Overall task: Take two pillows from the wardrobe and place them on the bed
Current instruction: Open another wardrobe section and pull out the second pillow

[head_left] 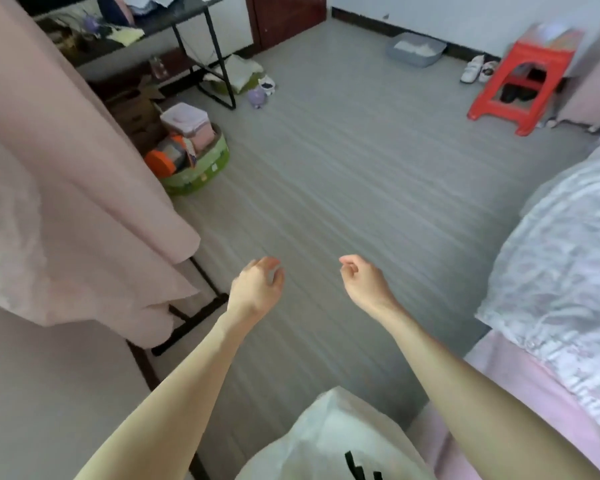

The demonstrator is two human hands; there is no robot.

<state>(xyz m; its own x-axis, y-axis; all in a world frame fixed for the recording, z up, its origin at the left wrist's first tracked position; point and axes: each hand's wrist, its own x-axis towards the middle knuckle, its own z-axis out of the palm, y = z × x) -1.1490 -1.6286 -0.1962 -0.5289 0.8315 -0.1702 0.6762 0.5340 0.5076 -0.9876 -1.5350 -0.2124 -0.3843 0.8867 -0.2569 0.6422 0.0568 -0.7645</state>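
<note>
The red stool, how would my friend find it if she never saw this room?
Look to the far right of the grey floor, near the white back wall. The red stool stands there with white shoes beside it. It is the only bright red thing.

Soft, even daylight with faint shadows; the whole view is slightly motion-blurred, and wide-angle distortion bends the edges.

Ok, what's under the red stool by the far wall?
Under the red stool a pair of dark shoes sits on the floor. White shoes lie just left of it. The stool's legs and crossbars cover part of the space, so anything deeper is hidden.
</note>
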